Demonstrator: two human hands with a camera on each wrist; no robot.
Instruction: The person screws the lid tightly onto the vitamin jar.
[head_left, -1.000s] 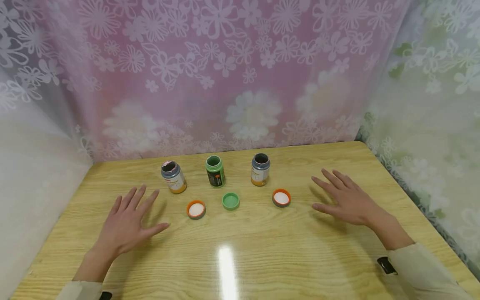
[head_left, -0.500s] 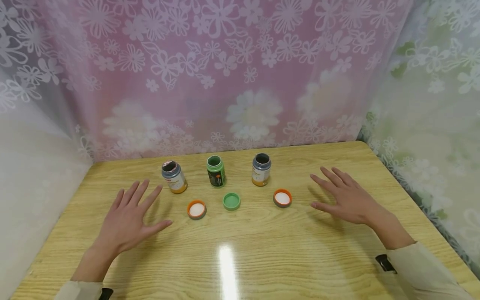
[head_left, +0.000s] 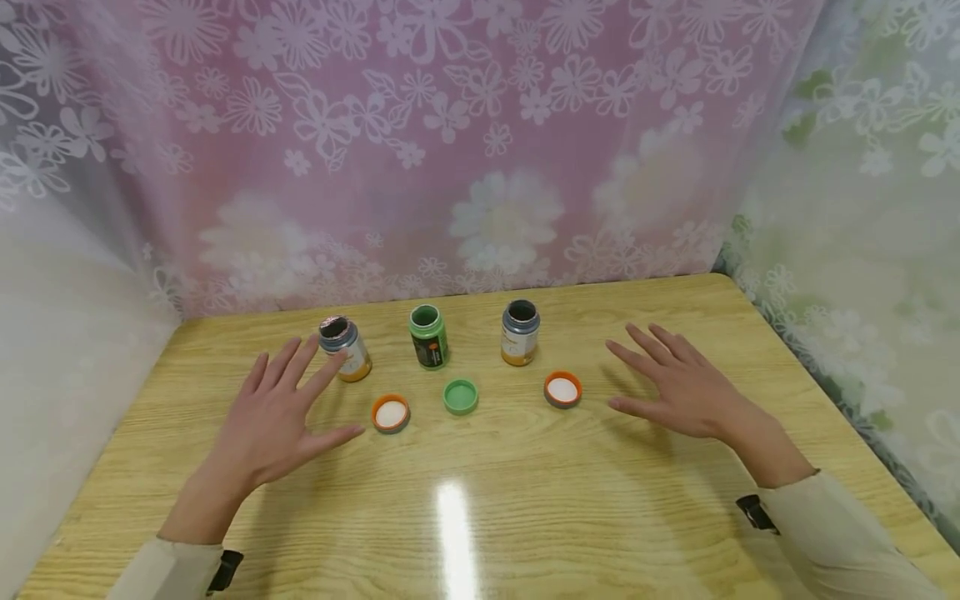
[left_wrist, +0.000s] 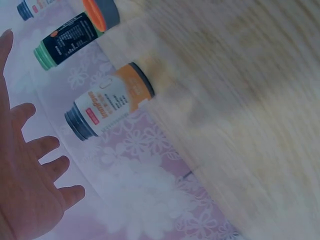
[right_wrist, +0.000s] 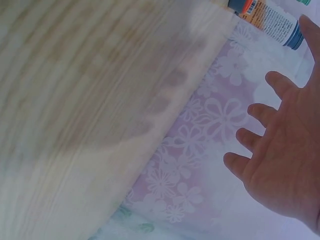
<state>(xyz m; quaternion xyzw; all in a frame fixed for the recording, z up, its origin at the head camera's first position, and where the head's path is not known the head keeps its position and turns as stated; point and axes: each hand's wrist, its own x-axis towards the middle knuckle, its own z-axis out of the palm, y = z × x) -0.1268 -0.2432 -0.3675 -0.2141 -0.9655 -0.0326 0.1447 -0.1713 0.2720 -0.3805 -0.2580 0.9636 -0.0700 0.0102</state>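
Observation:
Three uncapped bottles stand upright in a row toward the back of the table: a grey-and-white bottle with an orange base (head_left: 354,360) at left, a green bottle with a black label (head_left: 429,340) in the middle, and another grey-and-white bottle (head_left: 520,335) at right. In front of them lie an orange-rimmed cap (head_left: 391,414), a green cap (head_left: 461,397) and a second orange-rimmed cap (head_left: 562,390), inner sides up. My left hand (head_left: 273,417), fingers spread, hovers nearest the left bottle and partly overlaps it in the head view. Over the table's right side hovers my right hand (head_left: 686,387), fingers spread, holding nothing.
The wooden table (head_left: 585,517) has a bright light reflection near its front. A pink flowered curtain (head_left: 420,183) hangs behind its back edge. Pale flowered cloth (head_left: 870,250) hangs along the right side, and whitish cloth (head_left: 67,333) along the left.
My left hand has moved forward and to the right, toward the left bottle. The right hand has shifted slightly inward to the left. The bottles and caps stay in place on the table.

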